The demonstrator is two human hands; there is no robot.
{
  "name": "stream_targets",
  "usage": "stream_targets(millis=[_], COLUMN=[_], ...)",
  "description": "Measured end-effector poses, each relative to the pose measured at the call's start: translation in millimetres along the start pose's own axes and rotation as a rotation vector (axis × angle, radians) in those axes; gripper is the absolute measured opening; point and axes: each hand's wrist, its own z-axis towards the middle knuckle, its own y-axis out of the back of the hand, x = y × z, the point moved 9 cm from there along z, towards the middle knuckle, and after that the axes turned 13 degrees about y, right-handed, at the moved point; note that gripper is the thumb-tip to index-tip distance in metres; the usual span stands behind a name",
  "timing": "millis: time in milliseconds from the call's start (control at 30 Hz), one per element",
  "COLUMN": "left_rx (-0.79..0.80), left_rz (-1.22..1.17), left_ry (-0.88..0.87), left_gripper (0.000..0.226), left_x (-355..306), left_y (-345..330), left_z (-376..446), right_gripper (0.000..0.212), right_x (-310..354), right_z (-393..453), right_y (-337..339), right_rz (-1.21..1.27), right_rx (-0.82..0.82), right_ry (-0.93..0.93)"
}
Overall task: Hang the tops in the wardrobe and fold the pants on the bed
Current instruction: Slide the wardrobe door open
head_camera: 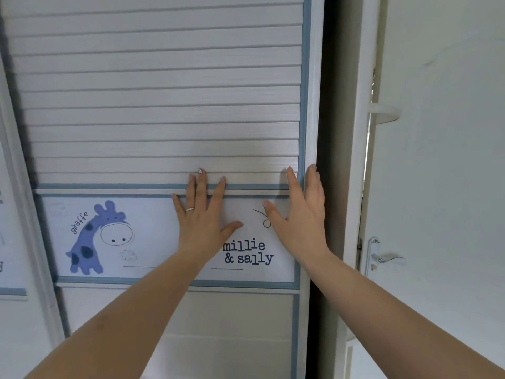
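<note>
Both hands [254, 214] flat on wardrobe door [164, 105]

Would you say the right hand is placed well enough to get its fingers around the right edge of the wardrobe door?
Probably yes. The right hand lies flat at the wardrobe door's right edge, fingertips by the frame, with a dark gap beside it and nothing in between.
</note>
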Motion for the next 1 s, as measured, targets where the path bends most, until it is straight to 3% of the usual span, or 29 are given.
stream_targets(millis=[233, 600, 1000], left_rx=[-0.005, -0.007, -0.016], left_rz=[0.093, -0.058, 0.054], left_ry=[0.076, 0.235, 0.34], left_gripper=[0.102, 0.108, 0.098], left_x=[37.6, 59.0, 114.1], left_y=[12.3, 20.2, 19.3], left_z=[3.0, -6.3, -13.5], right_gripper=[0.075, 0.077, 0.059], right_x=[24.3, 59.2, 118.5], right_z=[1.7, 8.0, 25.0], right_y=[-31.5, -91.2, -138.5], right_rz=[0.026, 0.049, 0.303], right_rx=[0.099, 0.17, 0.256], right_ry=[0.085, 0.355, 0.573])
